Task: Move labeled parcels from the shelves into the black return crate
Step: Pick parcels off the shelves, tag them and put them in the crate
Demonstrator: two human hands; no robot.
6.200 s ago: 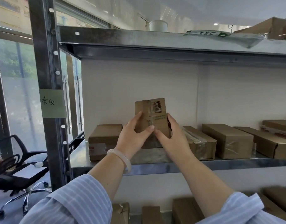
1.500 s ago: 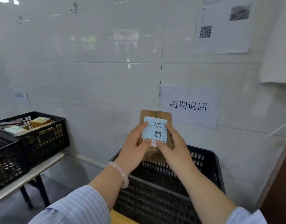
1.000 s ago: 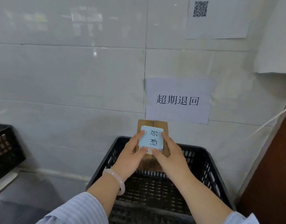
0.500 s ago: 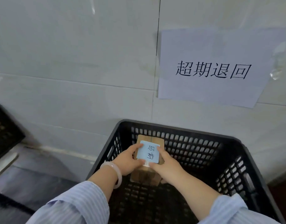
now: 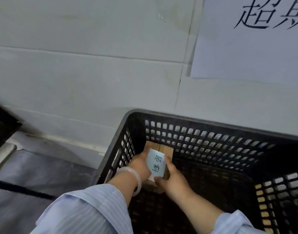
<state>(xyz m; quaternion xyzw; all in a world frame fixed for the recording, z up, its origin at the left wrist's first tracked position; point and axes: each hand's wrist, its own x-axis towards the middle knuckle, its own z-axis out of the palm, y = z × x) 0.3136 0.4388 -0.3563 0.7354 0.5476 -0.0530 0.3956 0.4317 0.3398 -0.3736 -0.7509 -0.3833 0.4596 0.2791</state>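
A small brown cardboard parcel (image 5: 166,150) with a pale blue handwritten label (image 5: 156,162) is deep inside the black lattice crate (image 5: 204,123), near its far left corner. My left hand (image 5: 140,164) grips the parcel's left side and my right hand (image 5: 173,176) grips its right side and lower end. Both forearms reach down over the crate's near rim. I cannot tell whether the parcel touches the crate floor.
The crate stands against a white tiled wall with a printed paper sign (image 5: 249,39) taped above it. Part of another black crate (image 5: 3,127) shows at the left edge. Grey floor (image 5: 35,174) lies left of the crate.
I carried the parcel from the shelf to the crate. Over the last second both hands lowered it from above the rim down into the crate's far left corner.
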